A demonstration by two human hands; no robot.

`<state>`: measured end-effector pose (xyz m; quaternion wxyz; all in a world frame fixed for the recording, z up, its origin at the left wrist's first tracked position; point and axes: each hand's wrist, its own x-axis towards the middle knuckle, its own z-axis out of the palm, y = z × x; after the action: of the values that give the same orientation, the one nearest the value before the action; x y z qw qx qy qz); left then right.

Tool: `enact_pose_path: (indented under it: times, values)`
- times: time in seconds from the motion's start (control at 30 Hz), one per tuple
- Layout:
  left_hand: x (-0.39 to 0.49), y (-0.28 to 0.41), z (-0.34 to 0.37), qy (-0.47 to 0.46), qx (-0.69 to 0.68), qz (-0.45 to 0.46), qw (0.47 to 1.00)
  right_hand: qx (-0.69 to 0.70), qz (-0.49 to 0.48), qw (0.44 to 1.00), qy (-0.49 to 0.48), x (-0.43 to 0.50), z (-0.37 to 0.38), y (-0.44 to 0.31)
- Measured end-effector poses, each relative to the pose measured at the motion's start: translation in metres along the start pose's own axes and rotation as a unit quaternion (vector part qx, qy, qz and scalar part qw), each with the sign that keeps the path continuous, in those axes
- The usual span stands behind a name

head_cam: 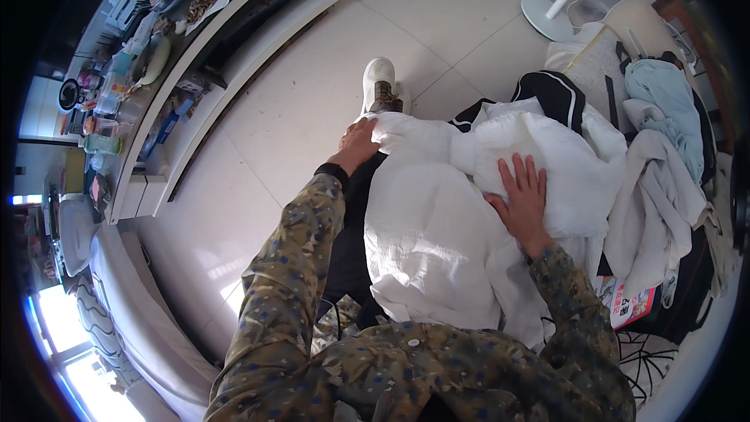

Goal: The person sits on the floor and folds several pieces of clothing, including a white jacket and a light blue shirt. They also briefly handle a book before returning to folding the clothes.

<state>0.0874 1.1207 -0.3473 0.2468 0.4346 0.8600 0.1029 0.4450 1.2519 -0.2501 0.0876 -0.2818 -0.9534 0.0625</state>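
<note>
A rumpled white garment (430, 211) of thin, quilted-looking cloth lies across my lap and spreads to the right. My left hand (356, 143) is at its far left edge, near my knee, with bent fingers touching the cloth; their tips are partly hidden, so a grip cannot be confirmed. On the right, my right hand (523, 206) presses flat on a bunched part of the same garment, fingers spread and nothing held. Black cloth with white piping (551, 97) shows from beneath the garment's far side.
Clothes are piled at right, including a light-blue garment (668, 105) and a pale grey one (653, 205). A printed booklet (630, 302) lies under them. A white stand base (548, 16) stands on the tiled floor (281, 105). At left, a long cabinet (252, 61) carries many household items.
</note>
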Motion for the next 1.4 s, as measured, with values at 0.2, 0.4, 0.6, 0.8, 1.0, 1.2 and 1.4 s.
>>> enact_pose_path:
  times: [0.2,0.4,0.6,0.8,1.0,1.2,1.4]
  values:
    - [0.038,-0.026,0.030,-0.018,0.021,-0.066,0.997,0.016,0.018,0.999,-0.024,0.005,-0.004,-0.005]
    - [0.039,-0.089,0.025,0.094,-0.094,-0.161,0.978,0.020,0.014,1.000,-0.020,0.005,-0.004,-0.005]
    - [-0.020,-0.068,-0.099,0.107,-0.186,-0.104,0.971,-0.007,0.005,1.000,0.007,0.003,0.000,-0.006]
    - [-0.108,-0.035,-0.189,-0.315,-0.263,-0.027,0.912,-0.019,-0.003,0.999,0.031,0.001,0.006,-0.003]
    - [-0.176,-0.086,-0.104,-0.277,-0.255,-0.022,0.926,-0.024,0.007,0.999,0.024,-0.001,0.009,0.000]
    - [-0.225,-0.134,-0.018,-0.175,-0.373,-0.170,0.895,-0.025,0.005,0.999,0.035,-0.004,0.014,0.003]
    - [-0.206,-0.164,-0.047,-0.053,-0.289,-0.256,0.921,-0.030,0.012,0.999,0.043,-0.003,0.017,0.005]
